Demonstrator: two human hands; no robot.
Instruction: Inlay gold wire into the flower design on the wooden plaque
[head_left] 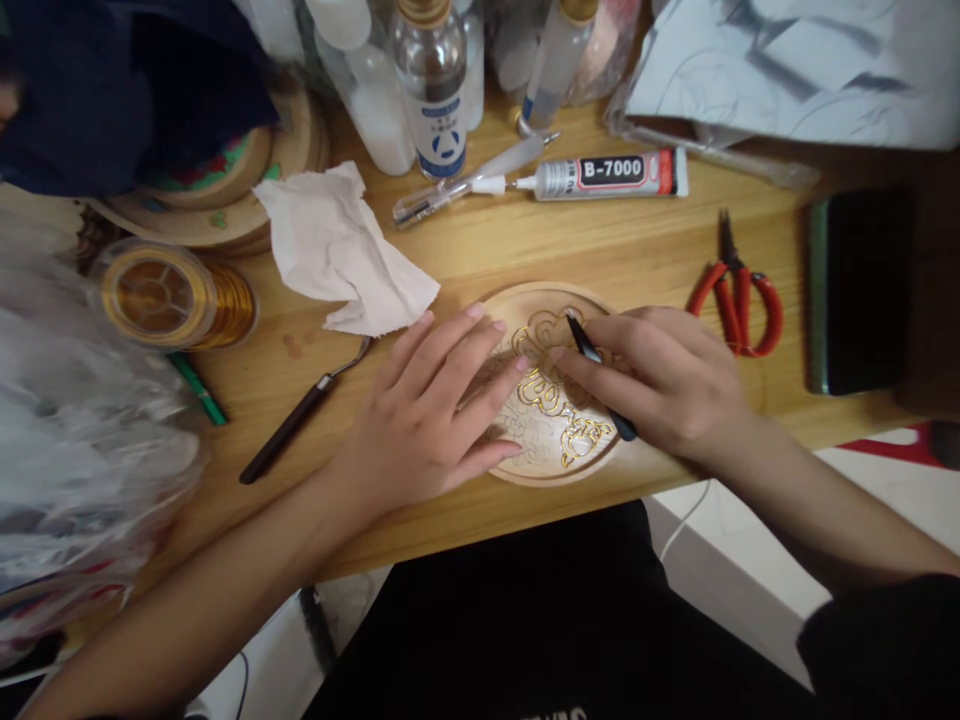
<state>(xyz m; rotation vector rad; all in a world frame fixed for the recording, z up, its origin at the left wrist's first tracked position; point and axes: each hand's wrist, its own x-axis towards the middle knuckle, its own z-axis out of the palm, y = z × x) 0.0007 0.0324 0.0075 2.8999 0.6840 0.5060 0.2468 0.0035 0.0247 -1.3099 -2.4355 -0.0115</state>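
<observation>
A round wooden plate lies near the table's front edge, with pencil lines and a gold wire outline on its face. My left hand rests flat with fingers spread over the plate's left side, its fingertips touching the surface. In my right hand are black tweezers, pinched between thumb and fingers. Their tip meets the gold wire near the plate's upper right. My right fingers hide part of the design.
Behind the plate lie a B-7000 glue tube, a clear pen and a crumpled tissue. Red-handled pliers and a phone are right. At left are a gold wire spool, a dark-handled tool and plastic bags.
</observation>
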